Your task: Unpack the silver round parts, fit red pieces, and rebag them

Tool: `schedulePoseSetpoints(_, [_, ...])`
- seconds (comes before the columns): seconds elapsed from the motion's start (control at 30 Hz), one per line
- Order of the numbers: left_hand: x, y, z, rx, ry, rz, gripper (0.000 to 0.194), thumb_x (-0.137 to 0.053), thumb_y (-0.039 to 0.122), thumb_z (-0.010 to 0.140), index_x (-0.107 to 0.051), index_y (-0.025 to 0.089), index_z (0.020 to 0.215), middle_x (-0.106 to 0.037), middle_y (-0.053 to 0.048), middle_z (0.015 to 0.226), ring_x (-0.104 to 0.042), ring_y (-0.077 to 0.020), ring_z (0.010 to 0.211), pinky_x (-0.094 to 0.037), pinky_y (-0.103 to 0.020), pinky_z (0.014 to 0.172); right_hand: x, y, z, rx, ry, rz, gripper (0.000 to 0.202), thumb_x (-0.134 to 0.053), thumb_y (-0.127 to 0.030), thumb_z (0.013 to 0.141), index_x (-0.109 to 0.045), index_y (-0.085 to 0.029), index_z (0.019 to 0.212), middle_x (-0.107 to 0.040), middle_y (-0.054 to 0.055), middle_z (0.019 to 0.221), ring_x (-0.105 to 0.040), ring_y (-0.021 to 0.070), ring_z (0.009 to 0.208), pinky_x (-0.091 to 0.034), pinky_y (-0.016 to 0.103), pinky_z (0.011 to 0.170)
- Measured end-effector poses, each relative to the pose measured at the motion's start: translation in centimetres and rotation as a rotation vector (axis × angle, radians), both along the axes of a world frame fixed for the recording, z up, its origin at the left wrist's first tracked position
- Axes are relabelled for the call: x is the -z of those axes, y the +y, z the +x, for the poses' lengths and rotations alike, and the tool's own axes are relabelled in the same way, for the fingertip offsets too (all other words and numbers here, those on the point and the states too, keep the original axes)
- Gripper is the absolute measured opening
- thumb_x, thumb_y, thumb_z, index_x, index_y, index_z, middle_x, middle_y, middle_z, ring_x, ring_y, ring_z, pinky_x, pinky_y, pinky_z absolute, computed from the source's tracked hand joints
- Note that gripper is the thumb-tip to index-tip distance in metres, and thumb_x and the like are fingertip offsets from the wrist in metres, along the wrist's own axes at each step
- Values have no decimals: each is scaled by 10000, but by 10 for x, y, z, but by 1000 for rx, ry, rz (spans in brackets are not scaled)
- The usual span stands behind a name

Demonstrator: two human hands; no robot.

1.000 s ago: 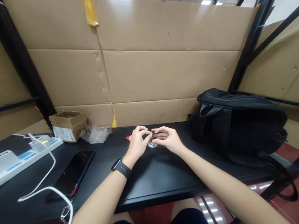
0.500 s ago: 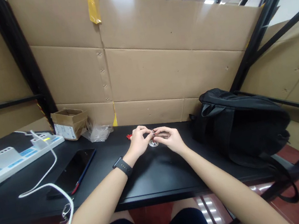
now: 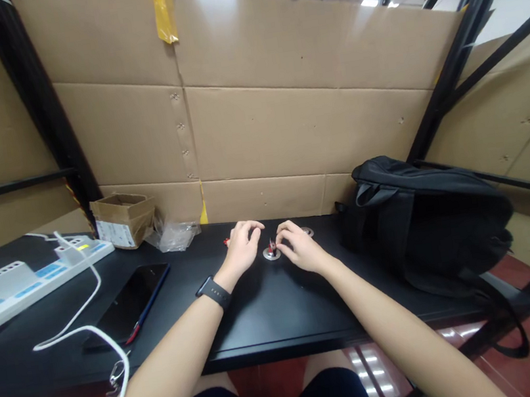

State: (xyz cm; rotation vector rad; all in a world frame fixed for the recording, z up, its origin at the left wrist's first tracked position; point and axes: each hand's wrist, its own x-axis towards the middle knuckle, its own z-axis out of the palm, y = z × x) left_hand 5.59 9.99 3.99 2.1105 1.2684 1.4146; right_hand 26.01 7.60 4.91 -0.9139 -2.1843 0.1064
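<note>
A small round silver base with a red and dark piece standing on it (image 3: 271, 252) rests on the black table between my hands. My left hand (image 3: 244, 244) is to its left, fingers apart and holding nothing. My right hand (image 3: 298, 246) is at its right side, thumb and fingertips curled close against the red piece; whether they pinch it is too small to tell. Behind my right hand a second silver disc (image 3: 307, 232) shows in part. Some red bit (image 3: 226, 241) peeks out left of my left hand.
On the left are a white power strip (image 3: 48, 278), a white cable (image 3: 96, 328), a dark phone (image 3: 131, 303) and an open cardboard box (image 3: 124, 218) beside clear plastic (image 3: 175, 236). A black backpack (image 3: 432, 220) stands at the right. Cardboard panels (image 3: 266, 138) rise behind the table (image 3: 273, 320).
My left hand has let go and moved a little left, its fingers spreading. The red piece on the base and the second disc have come into view.
</note>
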Motion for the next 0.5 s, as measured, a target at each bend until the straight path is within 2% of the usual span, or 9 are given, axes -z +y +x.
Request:
schedulePoseSetpoints(0.07, [-3,-5,-2,-2,88,19,201,-571,353,914,-749,314,1001,-652,-43,1113,-538,-259,1088,-399,-443,969,1,0,2,14,-145,40,53,-577,-193,918,-606,-203,875,-570,91,1116,-551,227,1036,-472,407,961])
schedulePoseSetpoints(0.13, [-5,-11,-3,32,213,46,163,-669,387,844,-765,332,963,-646,-34,1147,-497,-282,1137,-377,-459,976,2,0,3,23,-195,44,52,-572,-171,917,-586,-205,880,-561,87,1125,-534,224,1033,-461,406,963])
schedulePoseSetpoints(0.33, [-1,-15,1,100,400,34,205,-724,528,788,-792,359,881,-647,-4,1195,-451,-283,1165,-365,-462,973,0,-1,3,-6,-123,43,72,-542,-142,924,-543,-213,933,-533,85,1150,-510,222,1064,-444,393,971])
schedulePoseSetpoints(0.43, [1,-14,4,105,403,-10,217,-714,537,797,-791,368,908,-660,-3,1174,-462,-276,1152,-363,-458,990,-3,-1,5,7,-76,65,80,-524,-135,928,-533,-214,938,-519,92,1165,-502,225,1087,-434,393,985])
schedulePoseSetpoints(0.5, [0,-11,3,113,375,-17,248,-654,530,851,-770,377,1009,-660,-5,1186,-478,-264,1150,-368,-443,1003,-4,0,8,21,-55,75,77,-514,-139,935,-535,-214,940,-514,93,1158,-501,227,1092,-430,395,989])
